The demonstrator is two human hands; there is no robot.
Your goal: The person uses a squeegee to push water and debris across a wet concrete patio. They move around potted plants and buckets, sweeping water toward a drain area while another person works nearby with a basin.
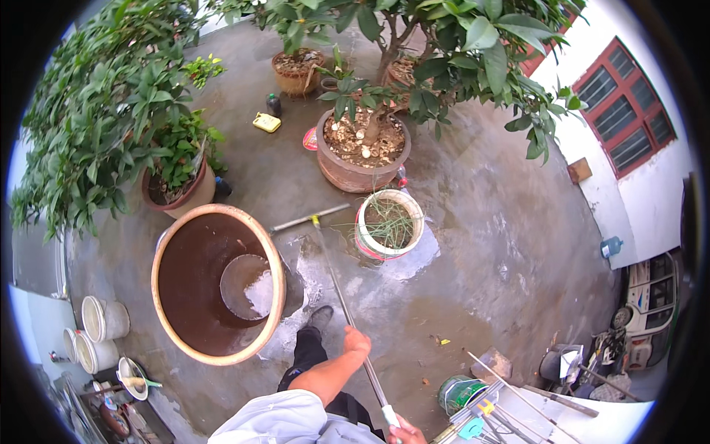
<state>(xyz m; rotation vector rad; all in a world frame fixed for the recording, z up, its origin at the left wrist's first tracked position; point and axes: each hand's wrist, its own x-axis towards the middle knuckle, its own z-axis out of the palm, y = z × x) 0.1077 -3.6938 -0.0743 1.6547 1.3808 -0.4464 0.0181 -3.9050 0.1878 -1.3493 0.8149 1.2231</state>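
Observation:
A floor squeegee (336,275) with a long metal pole and a yellow joint at its crossbar slants away from me over the wet floor. Closed around the middle of its pole is my left hand (357,342). At the lower edge, my right hand (407,431) grips the pale handle end, partly cut off by the frame. The crossbar lies on the concrete between a large brown jar (277,296) with some water at its bottom and a white pot (362,238) of thin green plants.
A large brown pot (351,176) with a tree stands farther off, and a leafy potted plant (200,194) is at the left. White buckets (111,320) line the left side. A green bucket (460,392) and several poles (510,392) are at the lower right. A vehicle (654,311) stands far right.

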